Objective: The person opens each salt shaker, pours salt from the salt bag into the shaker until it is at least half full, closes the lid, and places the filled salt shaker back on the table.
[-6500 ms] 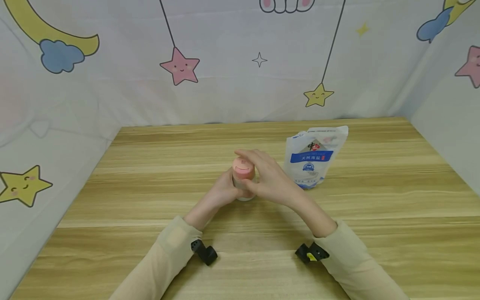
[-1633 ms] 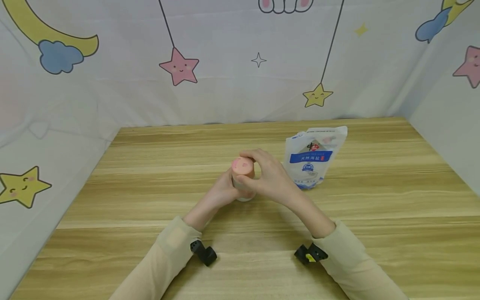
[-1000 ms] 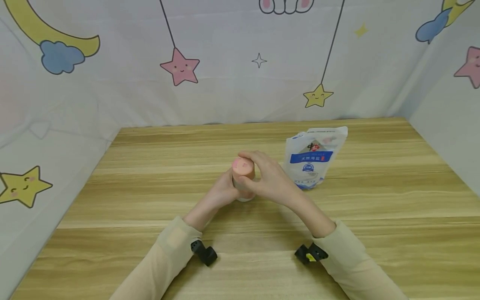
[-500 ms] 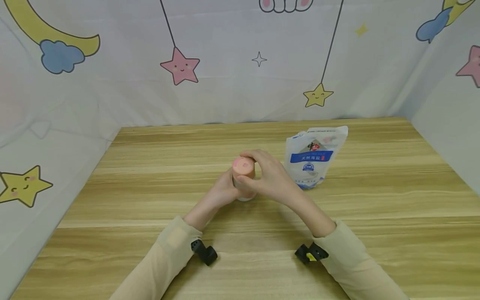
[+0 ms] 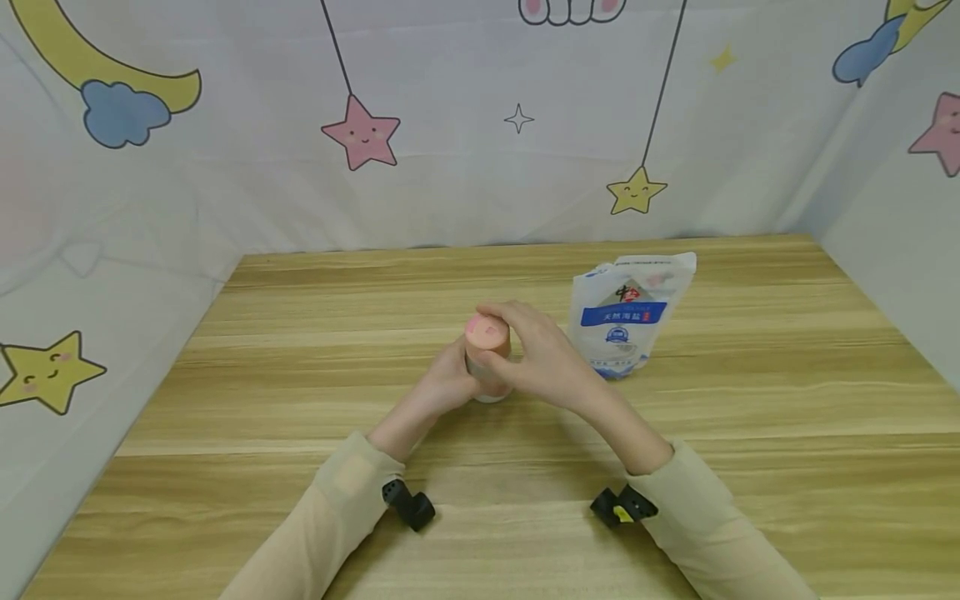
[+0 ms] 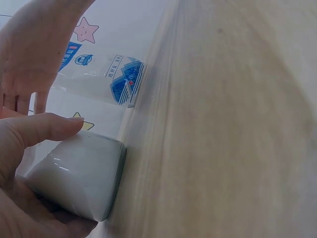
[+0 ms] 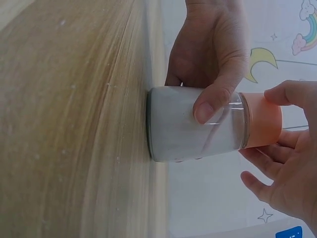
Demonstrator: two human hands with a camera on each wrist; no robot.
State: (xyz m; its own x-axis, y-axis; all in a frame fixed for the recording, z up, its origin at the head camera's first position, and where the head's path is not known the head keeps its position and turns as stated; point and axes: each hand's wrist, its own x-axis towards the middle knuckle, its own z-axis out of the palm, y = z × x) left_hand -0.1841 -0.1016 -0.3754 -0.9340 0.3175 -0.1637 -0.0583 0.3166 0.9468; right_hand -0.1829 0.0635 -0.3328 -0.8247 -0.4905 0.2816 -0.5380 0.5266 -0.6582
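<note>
A clear glass seasoning jar (image 7: 173, 129), filled with white contents, stands upright on the table in the middle of the head view. Its orange-pink lid (image 5: 486, 333) sits on top, with a small pink print. My left hand (image 5: 444, 382) wraps round the jar's body, thumb along the glass in the right wrist view. From the right, my right hand (image 5: 546, 354) holds the lid (image 7: 265, 121) between thumb and fingers. The left wrist view shows the jar's lower end (image 6: 81, 171) at the tabletop.
A white and blue bag of sea salt (image 5: 621, 321) stands upright behind and right of my right hand. The wood-grain table (image 5: 300, 317) ends at a white cloth backdrop (image 5: 450, 200) printed with stars and moons. Each cuff carries a small black camera.
Since the earliest frame, the curved line and pink band on the lid's front have gone from view; its top now shows plain. The right hand shifted slightly on the lid. Jar and bag stayed put.
</note>
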